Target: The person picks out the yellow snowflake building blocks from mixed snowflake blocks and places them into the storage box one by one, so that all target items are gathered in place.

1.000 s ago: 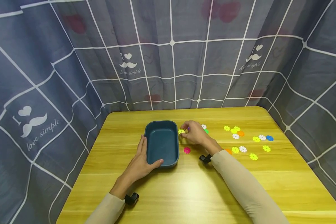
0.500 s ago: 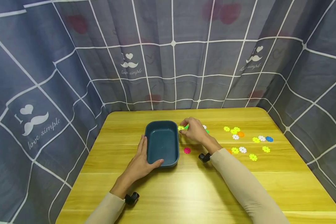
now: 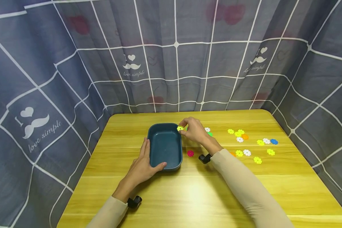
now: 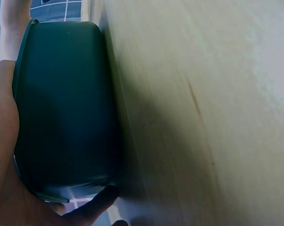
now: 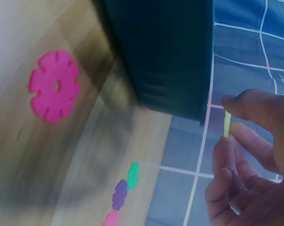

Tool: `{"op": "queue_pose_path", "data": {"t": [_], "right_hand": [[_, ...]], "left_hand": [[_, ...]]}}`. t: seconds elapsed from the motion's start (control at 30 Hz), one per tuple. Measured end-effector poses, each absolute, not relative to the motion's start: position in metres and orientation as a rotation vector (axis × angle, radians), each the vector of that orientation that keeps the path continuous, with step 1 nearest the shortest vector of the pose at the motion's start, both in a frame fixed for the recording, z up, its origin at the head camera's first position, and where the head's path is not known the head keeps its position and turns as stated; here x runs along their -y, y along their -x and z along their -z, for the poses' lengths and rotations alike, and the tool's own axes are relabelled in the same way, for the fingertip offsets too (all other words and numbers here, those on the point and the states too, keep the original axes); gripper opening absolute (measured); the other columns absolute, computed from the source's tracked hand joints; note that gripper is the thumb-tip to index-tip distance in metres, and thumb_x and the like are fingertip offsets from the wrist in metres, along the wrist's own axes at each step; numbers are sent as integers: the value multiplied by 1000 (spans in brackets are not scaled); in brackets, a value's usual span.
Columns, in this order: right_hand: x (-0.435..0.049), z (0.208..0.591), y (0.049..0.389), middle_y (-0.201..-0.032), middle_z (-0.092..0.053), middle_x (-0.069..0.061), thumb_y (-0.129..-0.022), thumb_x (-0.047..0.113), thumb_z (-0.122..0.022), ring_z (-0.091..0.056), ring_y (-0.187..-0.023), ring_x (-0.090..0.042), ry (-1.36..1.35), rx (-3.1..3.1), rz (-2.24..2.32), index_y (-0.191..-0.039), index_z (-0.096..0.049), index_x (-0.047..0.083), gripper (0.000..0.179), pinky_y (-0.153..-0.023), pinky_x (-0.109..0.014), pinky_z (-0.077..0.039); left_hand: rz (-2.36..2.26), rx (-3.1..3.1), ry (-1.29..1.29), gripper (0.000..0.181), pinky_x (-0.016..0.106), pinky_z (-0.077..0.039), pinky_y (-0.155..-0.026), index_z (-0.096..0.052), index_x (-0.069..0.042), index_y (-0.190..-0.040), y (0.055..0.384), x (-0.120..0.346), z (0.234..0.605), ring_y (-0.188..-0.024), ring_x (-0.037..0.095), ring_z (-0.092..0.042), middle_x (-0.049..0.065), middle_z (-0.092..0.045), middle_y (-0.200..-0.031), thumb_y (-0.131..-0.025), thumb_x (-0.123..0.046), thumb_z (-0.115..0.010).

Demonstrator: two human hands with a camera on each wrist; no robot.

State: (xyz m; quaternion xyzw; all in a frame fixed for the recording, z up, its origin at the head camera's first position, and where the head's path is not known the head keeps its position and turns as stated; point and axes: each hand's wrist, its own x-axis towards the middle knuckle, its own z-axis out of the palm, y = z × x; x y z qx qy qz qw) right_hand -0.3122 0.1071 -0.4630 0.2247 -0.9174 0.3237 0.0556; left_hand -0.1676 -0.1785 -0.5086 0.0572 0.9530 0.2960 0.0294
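Observation:
A dark teal plastic bin (image 3: 165, 147) stands on the wooden table. My left hand (image 3: 141, 169) rests against its near left corner, straight fingers along the outer left wall and thumb across the near rim. In the left wrist view, the bin's outer wall (image 4: 67, 103) hides part of that hand. Between thumb and fingertips, my right hand (image 3: 194, 129) pinches a yellow flower-shaped plastic disc (image 3: 180, 128) at the bin's far right rim. The right wrist view shows this disc edge-on, above the table. A pink disc (image 3: 190, 153) lies right of the bin.
Green (image 5: 133, 175) and purple (image 5: 119, 195) discs lie near the right hand, partly hidden from the head view. Farther right are several yellow, white, orange and blue discs (image 3: 274, 141). A grey-blue checked curtain (image 3: 159, 63) hangs behind the table and at both sides.
My right hand has lifted the yellow disc and carried it left, from beside the bin to its far right rim. The left hand and bin stay in place.

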Motion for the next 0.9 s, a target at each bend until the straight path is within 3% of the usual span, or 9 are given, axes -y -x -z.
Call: {"op": "queue_pose_path", "data": {"t": [0.13, 0.4, 0.63, 0.9], "right_hand": [[-100, 459, 312, -122, -81, -14, -102, 21, -93, -77, -102, -30, -712, 2785, -978, -129, -85, 6, 32, -94, -47, -66], [-83, 455, 314, -124, -80, -14, -102, 21, -92, -77, -115, -34, -770, 2804, -955, -131, -85, 6, 33, -98, -47, -66], [-67, 453, 314, -126, -82, -13, -103, 23, -91, -77, -119, -30, -811, 2819, -922, -131, -86, 7, 33, -106, -47, -66], [-48, 451, 317, -129, -81, -12, -103, 24, -92, -78, -123, -30, -834, 2857, -919, -133, -86, 8, 34, -111, -48, -66]], "left_hand": [[-908, -2939, -170, 140, 73, -62, -108, 2, -14, -189, 167, 179, 508, -139, 56, -73, 8, 5, -200, -97, -78, -82], [-918, -2928, -183, 140, 74, -59, -114, 2, -14, -189, 169, 179, 508, -150, 57, -66, 9, 5, -200, -97, -79, -81], [-922, -2933, -192, 140, 67, -65, -105, 2, -14, -189, 169, 179, 509, -143, 54, -71, 9, 5, -200, -98, -79, -81], [-937, -2928, -198, 139, 69, -63, -112, 2, -11, -189, 168, 179, 509, -152, 55, -65, 11, 5, -200, -99, -77, -81]]}}
